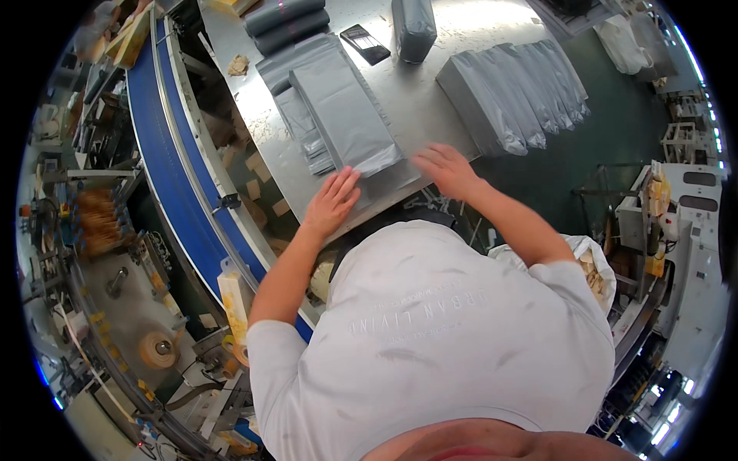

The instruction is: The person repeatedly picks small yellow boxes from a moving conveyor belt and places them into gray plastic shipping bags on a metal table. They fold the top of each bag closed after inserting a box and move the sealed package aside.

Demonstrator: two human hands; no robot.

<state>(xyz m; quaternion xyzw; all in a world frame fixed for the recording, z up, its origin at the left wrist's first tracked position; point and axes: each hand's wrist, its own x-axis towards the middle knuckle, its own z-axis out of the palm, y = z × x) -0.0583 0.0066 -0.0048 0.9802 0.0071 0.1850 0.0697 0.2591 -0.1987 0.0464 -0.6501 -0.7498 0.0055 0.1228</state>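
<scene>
A long grey plastic-wrapped packet (pixel 342 107) lies on the metal table (pixel 415 100), its near end loose and crinkled. Flat grey plastic bags (pixel 296 115) lie beneath it and along its left side. My left hand (pixel 334 201) rests at the near left corner of the packet, fingers stretched out and fingertips touching the plastic. To the right of that same end, my right hand (pixel 448 170) hovers over the table edge with fingers extended and slightly blurred. I see nothing held in it.
Several grey wrapped packs (pixel 515 92) stand in a row at the table's right. Another grey pack (pixel 413 31), a dark phone-like device (pixel 365 44) and grey rolls (pixel 288 27) lie farther back. A blue conveyor belt (pixel 173 154) runs along the left. A white sack (pixel 603 269) stands at my right.
</scene>
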